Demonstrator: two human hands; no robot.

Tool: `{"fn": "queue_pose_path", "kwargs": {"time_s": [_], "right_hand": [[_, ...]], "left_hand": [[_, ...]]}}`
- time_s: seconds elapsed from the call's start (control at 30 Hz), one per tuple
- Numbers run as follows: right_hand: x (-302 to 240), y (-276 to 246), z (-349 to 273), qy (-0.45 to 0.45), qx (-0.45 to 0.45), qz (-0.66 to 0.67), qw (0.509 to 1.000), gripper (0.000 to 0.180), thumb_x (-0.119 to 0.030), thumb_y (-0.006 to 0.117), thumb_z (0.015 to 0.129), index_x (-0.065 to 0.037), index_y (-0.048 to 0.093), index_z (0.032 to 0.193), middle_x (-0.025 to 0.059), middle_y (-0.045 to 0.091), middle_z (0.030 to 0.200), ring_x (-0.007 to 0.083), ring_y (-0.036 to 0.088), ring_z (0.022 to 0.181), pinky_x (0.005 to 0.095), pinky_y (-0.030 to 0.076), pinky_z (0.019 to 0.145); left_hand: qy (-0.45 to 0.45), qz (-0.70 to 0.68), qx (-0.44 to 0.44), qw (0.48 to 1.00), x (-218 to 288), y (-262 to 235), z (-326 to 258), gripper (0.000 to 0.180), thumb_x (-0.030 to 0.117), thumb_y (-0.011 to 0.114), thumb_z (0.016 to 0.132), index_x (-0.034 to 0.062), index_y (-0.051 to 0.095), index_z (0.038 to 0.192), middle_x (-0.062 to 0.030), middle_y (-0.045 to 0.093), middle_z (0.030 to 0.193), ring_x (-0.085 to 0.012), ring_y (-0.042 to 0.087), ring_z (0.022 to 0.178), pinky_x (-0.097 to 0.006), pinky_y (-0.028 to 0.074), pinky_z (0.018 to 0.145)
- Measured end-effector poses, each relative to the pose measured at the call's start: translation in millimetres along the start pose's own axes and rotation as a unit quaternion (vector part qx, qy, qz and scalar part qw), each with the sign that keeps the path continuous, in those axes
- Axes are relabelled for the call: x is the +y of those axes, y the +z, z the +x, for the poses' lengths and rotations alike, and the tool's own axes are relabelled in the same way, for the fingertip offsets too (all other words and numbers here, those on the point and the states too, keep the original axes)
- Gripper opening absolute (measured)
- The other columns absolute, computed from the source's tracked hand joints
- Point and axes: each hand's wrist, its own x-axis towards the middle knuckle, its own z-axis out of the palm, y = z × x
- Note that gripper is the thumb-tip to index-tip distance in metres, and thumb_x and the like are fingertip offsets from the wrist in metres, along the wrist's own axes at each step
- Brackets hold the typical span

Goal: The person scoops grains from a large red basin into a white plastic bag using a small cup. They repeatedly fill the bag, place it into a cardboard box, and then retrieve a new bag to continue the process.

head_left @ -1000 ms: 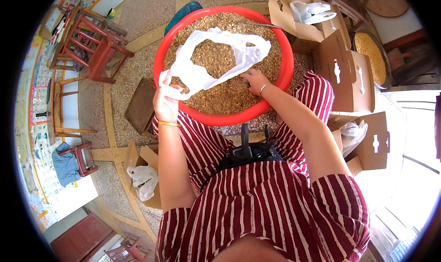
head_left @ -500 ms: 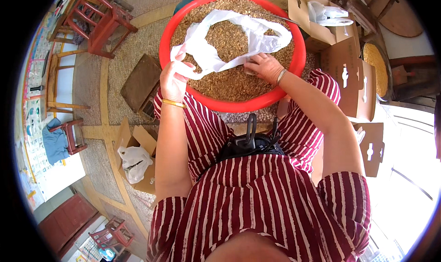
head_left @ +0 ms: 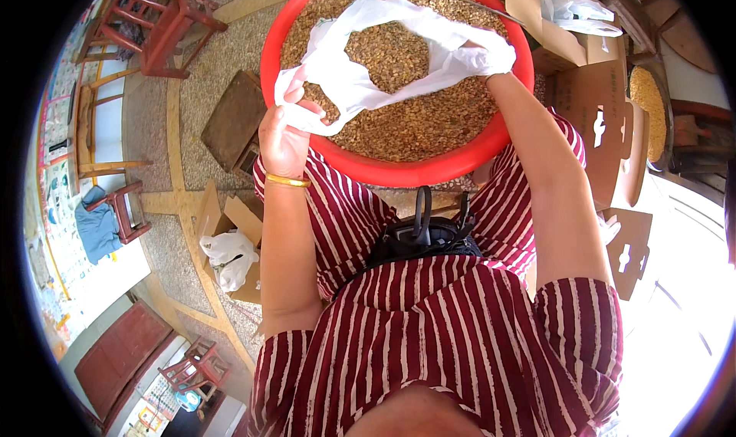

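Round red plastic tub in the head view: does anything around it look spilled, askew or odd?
No clear spill shows around the round red plastic tub. Slightly odd: a thin dark grey rod slants across its upper-right rim, unheld, partly over the loose brown chopped pieces.

Legible txt/nos.: none. Multicolour printed flat sheets on white ground (head_left: 57, 188), far L: print too sm. & blurred. White gridded rectangular sheet (head_left: 159, 393), lower L: ditto, illeg.

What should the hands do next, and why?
Perhaps the right hand could spread the white plastic bag wider, since the left hand grips its left side and plastic covers most of the right, over the red basin.
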Motion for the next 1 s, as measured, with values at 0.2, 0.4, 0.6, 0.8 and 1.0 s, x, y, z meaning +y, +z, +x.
{"fn": "queue_pose_path", "kwargs": {"time_s": [0.2,0.4,0.6,0.8,1.0], "right_hand": [[10,14,-16,-0.022,-0.001,-0.070,0.997,0.039,-0.019,0.055,0.076,-0.009,0.051,0.113,0.0100,0.049,0.118,0.0267,0.042,0.113,0.0427,0.030,0.096],[5,41,-39,-0.039,-0.032,-0.126,0.991,0.053,-0.020,0.057,0.074,-0.007,0.045,0.123,0.0111,0.042,0.129,0.0280,0.034,0.124,0.0447,0.022,0.104],[-45,-1,-79,-0.025,-0.153,-0.062,0.986,0.039,-0.022,0.058,0.076,-0.010,0.054,0.113,0.0098,0.055,0.112,0.0257,0.049,0.106,0.0413,0.036,0.089],[-70,-23,-118,-0.085,-0.101,-0.011,0.991,0.031,-0.019,0.060,0.072,-0.015,0.061,0.103,0.0083,0.059,0.100,0.0260,0.049,0.103,0.0393,0.037,0.085],[-82,-34,-132,-0.187,-0.111,0.069,0.974,0.042,-0.011,0.063,0.064,-0.016,0.059,0.106,0.0074,0.054,0.106,0.0284,0.046,0.104,0.0356,0.037,0.089]], "left_hand": [[0.009,-0.012,0.005,1.000,-2,-3,-3,0.053,0.034,0.042,0.087,-0.0040,0.041,0.124,-0.0219,0.034,0.134,-0.0186,0.057,0.083,-0.032,0.049,0.070],[0.020,-0.049,0.005,0.999,-4,-3,-1,0.040,0.032,0.043,0.087,-0.0016,0.059,0.101,-0.0226,0.035,0.134,-0.0200,0.058,0.083,-0.033,0.050,0.071],[0.012,-0.082,0.021,0.996,-2,0,-4,0.033,0.026,0.045,0.087,-0.0001,0.060,0.098,-0.0205,0.037,0.133,-0.0213,0.059,0.083,-0.032,0.050,0.072],[0.002,-0.115,0.056,0.992,-10,-1,-3,0.036,0.025,0.054,0.083,-0.0032,0.057,0.106,-0.0115,0.056,0.115,-0.0204,0.062,0.077,-0.026,0.045,0.056],[-0.020,-0.103,0.037,0.994,-13,-5,-4,0.036,0.022,0.053,0.083,-0.0050,0.055,0.107,-0.0111,0.058,0.112,-0.0196,0.062,0.075,-0.027,0.048,0.057]]}}
